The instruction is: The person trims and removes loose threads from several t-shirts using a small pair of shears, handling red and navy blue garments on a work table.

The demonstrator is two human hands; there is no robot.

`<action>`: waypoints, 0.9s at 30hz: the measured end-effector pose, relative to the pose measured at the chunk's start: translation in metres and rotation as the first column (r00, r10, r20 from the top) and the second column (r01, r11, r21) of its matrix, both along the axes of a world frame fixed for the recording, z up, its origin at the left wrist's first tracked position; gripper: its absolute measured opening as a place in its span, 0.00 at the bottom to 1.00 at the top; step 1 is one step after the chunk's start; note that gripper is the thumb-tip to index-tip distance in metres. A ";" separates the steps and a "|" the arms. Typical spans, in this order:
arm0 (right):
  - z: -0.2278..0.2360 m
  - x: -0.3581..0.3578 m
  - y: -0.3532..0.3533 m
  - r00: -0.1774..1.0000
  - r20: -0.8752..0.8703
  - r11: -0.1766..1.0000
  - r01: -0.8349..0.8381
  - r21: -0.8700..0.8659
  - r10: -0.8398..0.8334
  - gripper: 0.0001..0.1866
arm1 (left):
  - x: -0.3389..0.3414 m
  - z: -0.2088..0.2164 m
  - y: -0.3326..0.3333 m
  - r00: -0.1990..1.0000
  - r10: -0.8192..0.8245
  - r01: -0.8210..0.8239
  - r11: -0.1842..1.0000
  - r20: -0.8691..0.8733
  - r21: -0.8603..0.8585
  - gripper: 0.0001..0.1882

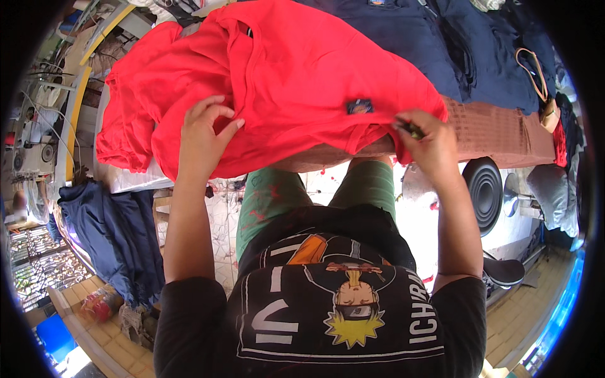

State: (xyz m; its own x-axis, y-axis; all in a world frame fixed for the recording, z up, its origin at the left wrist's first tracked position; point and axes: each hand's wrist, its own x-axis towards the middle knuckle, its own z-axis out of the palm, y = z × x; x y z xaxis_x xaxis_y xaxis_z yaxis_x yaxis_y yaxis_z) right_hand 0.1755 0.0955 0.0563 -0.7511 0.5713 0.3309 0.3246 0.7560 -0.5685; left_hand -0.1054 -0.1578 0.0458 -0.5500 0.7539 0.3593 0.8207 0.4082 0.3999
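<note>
A red garment (302,69) with a small dark label (359,106) lies spread over the brown cloth-covered surface in front of me. My left hand (207,133) is at its near left part, with thumb and forefinger curled together on a fold of the fabric. At the garment's near right edge is my right hand (430,142). Its fingers close round a small dark and yellowish tool (409,128) that looks like thread snips, mostly hidden by the fingers. The right fingertips are at the red hem; whether they also pinch it is unclear.
Navy garments (403,31) are piled at the back right. Brown cloth (498,132) covers the surface beneath. A dark blue garment (116,233) hangs at the left. A round black seat (484,195) stands low at the right. Sewing equipment (38,157) is at the far left.
</note>
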 end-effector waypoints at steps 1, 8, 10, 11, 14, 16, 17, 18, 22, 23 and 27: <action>0.012 0.002 0.005 0.998 -0.050 0.999 0.037 0.020 -0.036 0.11 | 0.005 0.010 0.010 0.999 -0.036 0.031 0.990 0.033 0.135 0.09; 0.069 0.029 0.040 0.921 -0.347 0.985 0.160 -0.071 -0.175 0.09 | 0.029 0.046 0.060 0.863 -0.293 0.056 0.865 0.411 0.499 0.07; 0.069 0.036 0.043 0.951 -0.228 0.976 0.216 0.009 -0.209 0.11 | 0.034 0.038 0.070 0.881 -0.206 0.066 0.945 0.426 0.320 0.10; 0.069 0.038 0.044 0.961 -0.165 0.972 0.232 0.049 -0.221 0.12 | 0.034 0.028 0.071 0.934 -0.218 0.151 0.959 0.282 0.241 0.14; 0.076 0.035 0.038 0.972 -0.055 0.969 0.234 0.085 -0.230 0.13 | 0.038 0.013 0.073 0.946 -0.317 0.319 0.947 -0.068 0.035 0.12; 0.077 0.038 0.051 0.980 -0.090 0.969 0.188 0.158 -0.176 0.14 | 0.043 0.023 0.076 0.914 -0.370 0.311 0.902 0.166 0.299 0.11; 0.080 0.040 0.058 0.975 -0.125 0.956 0.205 0.209 -0.182 0.14 | 0.051 0.037 0.074 0.866 -0.382 0.217 0.869 0.324 0.445 0.10; 0.080 0.041 0.066 0.970 -0.160 0.940 0.222 0.258 -0.185 0.14 | 0.060 0.050 0.073 0.785 -0.408 0.092 0.821 0.466 0.563 0.09; 0.077 0.049 0.097 0.990 -0.066 0.920 0.140 0.367 -0.124 0.17 | 0.072 0.062 0.059 0.742 -0.404 0.246 0.906 0.535 0.343 0.08; 0.068 0.054 0.114 0.983 0.166 0.942 0.013 0.335 -0.073 0.18 | 0.077 0.055 0.059 0.727 -0.310 0.344 0.937 0.613 0.066 0.08; 0.051 0.071 0.142 0.881 0.452 0.966 0.019 0.259 -0.139 0.16 | 0.077 0.025 0.055 0.770 -0.298 0.423 0.900 0.564 -0.102 0.08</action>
State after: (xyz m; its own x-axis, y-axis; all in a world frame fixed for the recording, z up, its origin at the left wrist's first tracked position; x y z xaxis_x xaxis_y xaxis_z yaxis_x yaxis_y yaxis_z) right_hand 0.2462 0.2373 0.1074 -0.8071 0.5834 0.0908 0.5692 0.8097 -0.1428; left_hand -0.0286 -0.1032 0.0712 -0.2762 0.9566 -0.0925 0.6142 0.2497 0.7486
